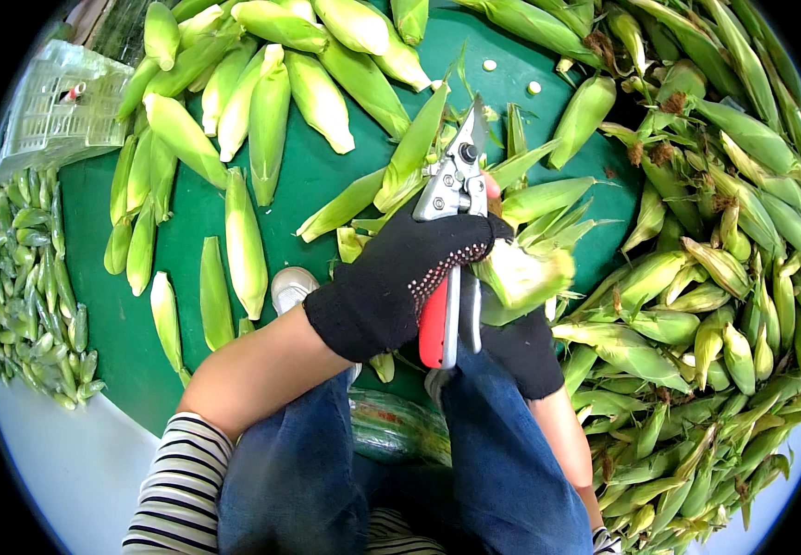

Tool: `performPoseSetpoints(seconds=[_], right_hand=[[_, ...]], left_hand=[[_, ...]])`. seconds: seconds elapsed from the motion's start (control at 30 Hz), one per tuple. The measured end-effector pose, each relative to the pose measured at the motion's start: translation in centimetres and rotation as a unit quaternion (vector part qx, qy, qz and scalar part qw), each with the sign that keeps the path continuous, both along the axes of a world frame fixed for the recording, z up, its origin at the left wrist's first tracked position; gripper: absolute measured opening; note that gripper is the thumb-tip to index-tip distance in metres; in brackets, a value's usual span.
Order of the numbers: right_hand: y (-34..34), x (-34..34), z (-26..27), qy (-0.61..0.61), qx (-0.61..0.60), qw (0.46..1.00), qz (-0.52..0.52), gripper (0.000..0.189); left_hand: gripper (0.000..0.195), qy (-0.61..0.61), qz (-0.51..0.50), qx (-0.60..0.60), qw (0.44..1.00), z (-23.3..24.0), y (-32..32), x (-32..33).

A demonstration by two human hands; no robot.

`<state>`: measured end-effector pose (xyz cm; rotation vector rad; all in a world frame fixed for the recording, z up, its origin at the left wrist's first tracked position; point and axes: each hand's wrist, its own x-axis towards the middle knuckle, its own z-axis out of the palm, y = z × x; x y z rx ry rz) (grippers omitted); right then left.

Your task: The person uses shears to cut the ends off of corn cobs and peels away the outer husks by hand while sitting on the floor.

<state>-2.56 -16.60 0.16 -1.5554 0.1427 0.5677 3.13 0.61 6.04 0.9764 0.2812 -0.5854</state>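
Observation:
My left hand (400,277), in a black glove with pale grip dots, is closed around bypass pruning shears (450,187). Their metal blades point up and away, and the red handle hangs below the thumb. My right hand (522,350), also gloved in black, holds a corn ear in green husk (529,274) from below, its pale butt end close beside the shears. Loosened husk leaves spread above this ear. The right fingers are mostly hidden by the ear, and a bare fingertip shows behind the shears.
Husked ears (268,132) lie on the green surface (317,201) at the upper left. A large heap of corn and husks (671,333) fills the right side. At the far left are a translucent plastic crate (60,111) and a pile of small green pods or leaves (32,277). A white shoe (293,286) shows below.

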Motion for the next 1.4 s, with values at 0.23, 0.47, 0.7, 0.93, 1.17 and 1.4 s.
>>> performPoseSetpoints(seconds=[0.23, 0.47, 0.7, 0.93, 1.17, 1.4], right_hand=[[1.3, 0.0, -2.4, 0.093, 0.239, 0.966, -0.023, 0.078], [-1.0, -0.9, -1.4, 0.094, 0.076, 0.97, -0.21, 0.056], [1.8, 0.5, -0.5, 0.061, 0.12, 0.974, -0.183, 0.068], [1.0, 0.0, 1.4, -0.124, -0.14, 0.982, 0.021, 0.065], [0.4, 0.6, 2.2, -0.145, -0.161, 0.976, 0.022, 0.07], [-0.6, 3.9, 8.5, -0.37, -0.372, 0.851, 0.029, 0.044]], left_hand=[[0.037, 0.102, 0.053, -0.165, 0.98, 0.3, 0.0, -0.5], [0.065, -0.248, -0.172, 0.287, 0.909, -1.3, 1.9, 1.0], [0.056, -0.056, -0.077, 0.111, 0.989, -6.1, 3.6, -3.7], [0.053, -0.252, -0.014, 0.29, 0.923, -1.5, 2.1, 0.4], [0.042, -0.06, -0.09, 0.177, 0.978, 0.1, 2.4, 1.5], [0.042, -0.017, -0.003, 0.073, 0.997, 4.7, 0.2, 1.6]])
